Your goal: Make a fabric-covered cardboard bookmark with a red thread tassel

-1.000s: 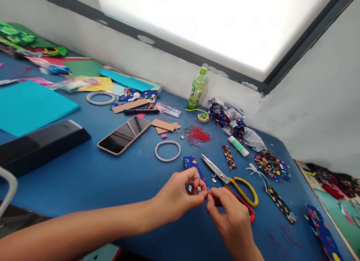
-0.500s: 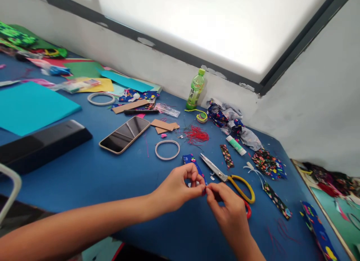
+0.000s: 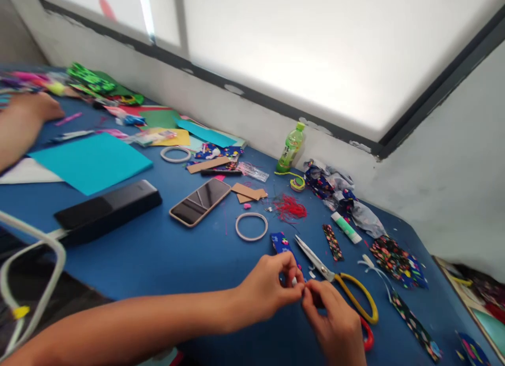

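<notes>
My left hand [image 3: 271, 286] and my right hand [image 3: 336, 317] meet over the front of the table. Both are closed in a pinch, with their fingertips touching or almost so. Whatever lies between them is too small and hidden to name. A bit of white shows at the left fingers, held or behind them I cannot tell. Just beyond the left hand lies a blue patterned fabric strip [image 3: 281, 243], partly covered by the fingers. Scissors [image 3: 327, 272] with one yellow and one red handle rest beside my right hand, which hides part of the red loop.
Around the hands on the blue table [image 3: 189, 263] are a pale ring [image 3: 251, 227], red threads [image 3: 291, 207], a phone [image 3: 200, 202], a glue stick [image 3: 346, 227] and a green bottle [image 3: 291, 148]. A black box-shaped device [image 3: 108, 211] sits left. Another person's hand [image 3: 33, 111] is at far left.
The view has swung left, so the table's things appear further right and lower, and another person's hand has come into sight. My hands keep their pinch, fingertips together.
</notes>
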A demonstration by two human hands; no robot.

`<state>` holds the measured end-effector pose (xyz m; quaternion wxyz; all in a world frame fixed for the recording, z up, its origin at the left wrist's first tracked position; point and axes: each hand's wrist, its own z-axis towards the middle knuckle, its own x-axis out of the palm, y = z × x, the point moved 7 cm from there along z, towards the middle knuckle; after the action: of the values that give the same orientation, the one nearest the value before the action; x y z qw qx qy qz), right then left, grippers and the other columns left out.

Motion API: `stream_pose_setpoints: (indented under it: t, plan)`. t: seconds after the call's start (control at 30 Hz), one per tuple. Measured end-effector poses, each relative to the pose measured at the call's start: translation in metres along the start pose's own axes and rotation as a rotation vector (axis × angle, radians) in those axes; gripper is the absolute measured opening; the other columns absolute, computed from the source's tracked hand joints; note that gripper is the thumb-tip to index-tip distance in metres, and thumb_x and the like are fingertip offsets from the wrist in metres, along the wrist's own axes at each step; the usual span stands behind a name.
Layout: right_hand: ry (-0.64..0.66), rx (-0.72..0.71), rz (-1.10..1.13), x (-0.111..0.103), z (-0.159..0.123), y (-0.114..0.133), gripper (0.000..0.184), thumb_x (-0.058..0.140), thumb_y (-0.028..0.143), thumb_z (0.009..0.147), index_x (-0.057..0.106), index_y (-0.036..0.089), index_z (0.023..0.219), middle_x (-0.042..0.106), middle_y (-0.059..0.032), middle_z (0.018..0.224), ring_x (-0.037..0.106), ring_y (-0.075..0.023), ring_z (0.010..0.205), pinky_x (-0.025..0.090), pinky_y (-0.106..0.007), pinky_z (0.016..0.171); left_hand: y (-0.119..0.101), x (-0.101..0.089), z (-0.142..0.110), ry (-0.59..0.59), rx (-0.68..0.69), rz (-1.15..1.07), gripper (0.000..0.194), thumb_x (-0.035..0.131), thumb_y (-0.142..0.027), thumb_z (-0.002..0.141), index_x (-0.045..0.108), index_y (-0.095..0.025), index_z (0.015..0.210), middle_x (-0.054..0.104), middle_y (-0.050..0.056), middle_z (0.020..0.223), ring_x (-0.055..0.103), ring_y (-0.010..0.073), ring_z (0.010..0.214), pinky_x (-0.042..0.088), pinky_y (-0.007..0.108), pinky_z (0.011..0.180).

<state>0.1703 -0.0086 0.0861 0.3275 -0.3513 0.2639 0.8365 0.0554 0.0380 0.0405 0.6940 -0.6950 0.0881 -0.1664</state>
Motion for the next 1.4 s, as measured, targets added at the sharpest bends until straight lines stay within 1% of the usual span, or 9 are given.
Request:
stream_pose_setpoints:
  t: [0.07,0.13,0.3,0.47,0.73,0.93,1.17,1.3,1.4]
  plan:
    - [-0.011,-0.047,-0.067,0.0031,-0.0031,-0.0011,0.011,0.051,0.018,0.093,0.061,0.015,0.094,0.067,-0.0027,0.075,0.067,-0.0112,0.063,0.051,-0.018,0.063,0.0002,-0.0006,0.0014,-0.005,0.020,0.014,0.022,0.063,-0.015,0.069,0.041,-0.018,0.065,0.063,-0.001,0.071,0.051,0.0085,0.060,0.039,0.020,0.055]
    - [-0.023,-0.062,-0.131,0.0060,-0.0058,-0.0022,0.011,0.051,0.020,0.093,0.061,0.015,0.094,0.068,-0.0016,0.074,0.068,-0.0109,0.062,0.050,-0.018,0.061,0.0007,-0.0016,0.0023,-0.009,0.036,0.023,0.021,0.063,-0.015,0.068,0.042,-0.018,0.066,0.064,-0.001,0.071,0.051,0.0084,0.061,0.040,0.019,0.055]
    - [-0.053,0.025,-0.210,0.0096,-0.0096,-0.0051,0.018,0.047,0.024,0.096,0.062,0.017,0.090,0.067,0.0000,0.072,0.068,-0.0111,0.060,0.047,-0.021,0.061,0.0018,-0.0026,0.0032,0.000,0.041,0.046,0.020,0.063,-0.016,0.067,0.043,-0.018,0.066,0.063,-0.001,0.070,0.053,0.0098,0.061,0.041,0.019,0.055]
    - [-0.064,0.053,-0.218,0.0094,-0.0084,-0.0044,0.018,0.049,0.027,0.095,0.062,0.017,0.088,0.068,-0.0010,0.071,0.068,-0.0133,0.058,0.046,-0.023,0.058,-0.0012,-0.0021,0.0035,0.008,0.064,0.079,0.019,0.062,-0.017,0.067,0.043,-0.018,0.066,0.063,0.000,0.072,0.054,0.0109,0.064,0.040,0.020,0.057]
    - [-0.062,0.076,-0.156,0.0062,-0.0030,-0.0018,0.017,0.048,0.025,0.094,0.061,0.018,0.085,0.066,-0.0009,0.068,0.066,-0.0125,0.055,0.046,-0.022,0.055,0.0004,-0.0015,0.0041,0.031,0.047,0.055,0.021,0.063,-0.019,0.067,0.043,-0.018,0.067,0.063,-0.001,0.072,0.052,0.0108,0.063,0.039,0.020,0.056]
    - [-0.007,0.017,-0.078,0.0063,0.0002,-0.0051,0.011,0.051,0.021,0.089,0.060,0.018,0.084,0.065,-0.0002,0.066,0.064,-0.0111,0.052,0.049,-0.018,0.051,-0.0018,-0.0025,0.0043,0.044,0.025,0.045,0.021,0.065,-0.018,0.066,0.044,-0.018,0.067,0.063,-0.001,0.072,0.051,0.0106,0.063,0.040,0.021,0.057]
    - [0.001,0.187,0.002,0.0076,-0.0023,-0.0088,0.014,0.049,0.024,0.089,0.060,0.019,0.081,0.064,-0.0017,0.067,0.063,-0.0136,0.055,0.050,-0.022,0.054,-0.0025,-0.0024,0.0047,0.083,-0.010,0.013,0.021,0.065,-0.016,0.066,0.044,-0.018,0.067,0.061,-0.002,0.070,0.050,0.0103,0.063,0.039,0.022,0.058]
    - [0.033,0.206,0.021,0.0108,-0.0035,-0.0093,0.014,0.048,0.024,0.088,0.058,0.020,0.080,0.061,-0.0008,0.066,0.061,-0.0136,0.054,0.049,-0.023,0.054,-0.0036,-0.0013,0.0043,0.118,-0.032,0.014,0.021,0.065,-0.015,0.065,0.045,-0.018,0.067,0.061,-0.002,0.070,0.051,0.0107,0.063,0.040,0.023,0.060]
    - [0.030,0.193,0.035,0.0110,-0.0044,-0.0103,0.012,0.048,0.024,0.087,0.056,0.020,0.079,0.060,-0.0003,0.066,0.059,-0.0133,0.053,0.048,-0.023,0.053,-0.0047,-0.0015,0.0041,0.131,-0.041,0.027,0.019,0.066,-0.014,0.065,0.048,-0.017,0.068,0.062,-0.001,0.072,0.052,0.0118,0.066,0.040,0.023,0.061]
